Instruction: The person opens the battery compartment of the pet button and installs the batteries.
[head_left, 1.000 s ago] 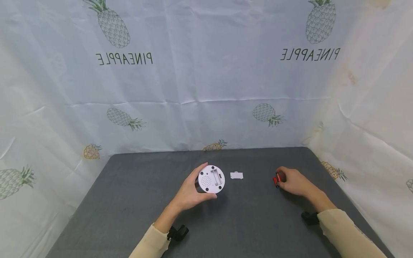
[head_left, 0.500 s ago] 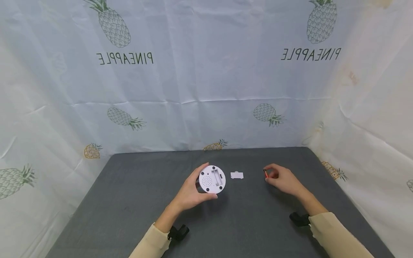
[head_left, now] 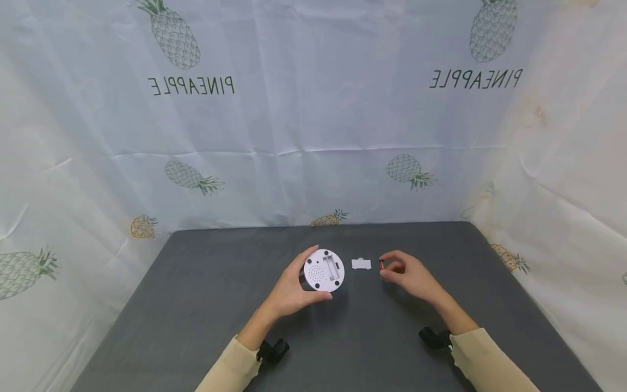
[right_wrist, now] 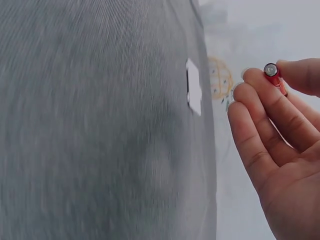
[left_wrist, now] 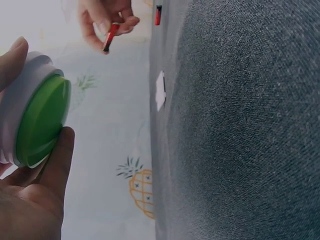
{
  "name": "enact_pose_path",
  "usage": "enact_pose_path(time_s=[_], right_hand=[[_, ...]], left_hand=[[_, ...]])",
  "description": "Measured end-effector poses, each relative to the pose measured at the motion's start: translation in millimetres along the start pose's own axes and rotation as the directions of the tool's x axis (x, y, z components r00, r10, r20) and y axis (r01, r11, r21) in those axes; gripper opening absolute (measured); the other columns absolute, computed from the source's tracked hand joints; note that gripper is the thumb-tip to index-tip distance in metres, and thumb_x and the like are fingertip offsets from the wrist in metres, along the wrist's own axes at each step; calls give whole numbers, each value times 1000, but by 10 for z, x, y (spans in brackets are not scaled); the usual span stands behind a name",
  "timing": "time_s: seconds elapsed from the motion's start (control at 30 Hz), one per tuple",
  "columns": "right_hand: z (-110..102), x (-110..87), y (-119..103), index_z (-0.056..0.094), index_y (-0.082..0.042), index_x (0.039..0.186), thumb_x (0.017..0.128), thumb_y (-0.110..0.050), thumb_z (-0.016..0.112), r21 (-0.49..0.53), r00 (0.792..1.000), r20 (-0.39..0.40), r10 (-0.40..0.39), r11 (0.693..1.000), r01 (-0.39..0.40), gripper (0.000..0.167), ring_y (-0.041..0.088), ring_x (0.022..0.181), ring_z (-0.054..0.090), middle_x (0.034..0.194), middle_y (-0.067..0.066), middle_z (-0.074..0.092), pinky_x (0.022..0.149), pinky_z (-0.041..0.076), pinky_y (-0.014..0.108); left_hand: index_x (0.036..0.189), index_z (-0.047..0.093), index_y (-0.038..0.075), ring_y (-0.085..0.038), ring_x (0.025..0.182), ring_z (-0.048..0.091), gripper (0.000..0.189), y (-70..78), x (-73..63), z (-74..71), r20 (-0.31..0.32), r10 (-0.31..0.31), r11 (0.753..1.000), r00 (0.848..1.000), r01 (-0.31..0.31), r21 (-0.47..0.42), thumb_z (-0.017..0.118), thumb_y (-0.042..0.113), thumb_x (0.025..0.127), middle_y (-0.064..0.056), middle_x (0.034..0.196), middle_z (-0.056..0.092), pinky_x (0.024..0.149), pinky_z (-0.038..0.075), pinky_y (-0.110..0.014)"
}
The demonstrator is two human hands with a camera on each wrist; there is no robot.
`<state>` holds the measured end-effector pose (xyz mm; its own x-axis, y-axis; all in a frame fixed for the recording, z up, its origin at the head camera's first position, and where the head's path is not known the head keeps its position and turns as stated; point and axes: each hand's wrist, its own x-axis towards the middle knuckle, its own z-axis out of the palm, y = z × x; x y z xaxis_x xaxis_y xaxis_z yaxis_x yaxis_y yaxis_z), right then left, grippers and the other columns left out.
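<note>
My left hand [head_left: 296,291] grips a round white push button [head_left: 315,272] by its sides, tilted so its underside faces the head camera. That underside shows speaker holes, dark feet and an uncovered battery compartment [head_left: 331,268]. The left wrist view shows its green domed top [left_wrist: 45,120]. To the right, my right hand [head_left: 409,277] pinches a small red battery [head_left: 382,265] between thumb and fingers, raised above the table. Between the hands lies a white battery cover [head_left: 361,264]. A second red battery [left_wrist: 158,15] rests on the table, hidden behind the right hand in the head view.
A dark grey cloth-covered table [head_left: 220,305] spreads under both hands. Behind it and at its sides hangs a white curtain [head_left: 294,125] printed with pineapples. A black wrist camera [head_left: 273,351] is strapped to the left wrist, another [head_left: 434,338] to the right.
My right hand has lifted one red battery away from the other and carried it left, close to the cover. The left hand and push button have stayed nearly still.
</note>
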<state>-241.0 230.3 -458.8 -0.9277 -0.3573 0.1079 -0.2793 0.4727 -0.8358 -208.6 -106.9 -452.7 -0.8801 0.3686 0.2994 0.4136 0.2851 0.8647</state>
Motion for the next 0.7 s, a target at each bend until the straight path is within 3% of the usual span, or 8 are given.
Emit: enact_pose_path(time_s=[0.33,0.57,0.7], right_hand=[[204,28,-148,61,-3,127,96,-20,73,44,996,-78,-46,998,49,37,25,86,72,91,2,74,77,54,31],[325,75,-291,66,-4,123,93,-24,77,72,984,-157,-89,992,102,38,38,83,69,85,-3,75,72,52,32],[385,92,-382,67,-7,120,92,-24,78,104,977,-184,-112,986,133,34,38,82,69,85,-3,75,72,53,32]], left_hand=[[158,35,28,-18,112,57,104,-10,5,4,3,14,1000,1000,-14,1,95,22,73,-1,143,49,89,53,-31],[157,36,25,-19,113,57,103,-13,11,3,2,19,1000,1000,-19,1,95,22,72,-2,142,50,89,53,-30],[157,36,24,-18,113,57,103,-9,13,16,5,14,1000,1000,-14,3,95,23,73,-1,142,50,90,52,-30]])
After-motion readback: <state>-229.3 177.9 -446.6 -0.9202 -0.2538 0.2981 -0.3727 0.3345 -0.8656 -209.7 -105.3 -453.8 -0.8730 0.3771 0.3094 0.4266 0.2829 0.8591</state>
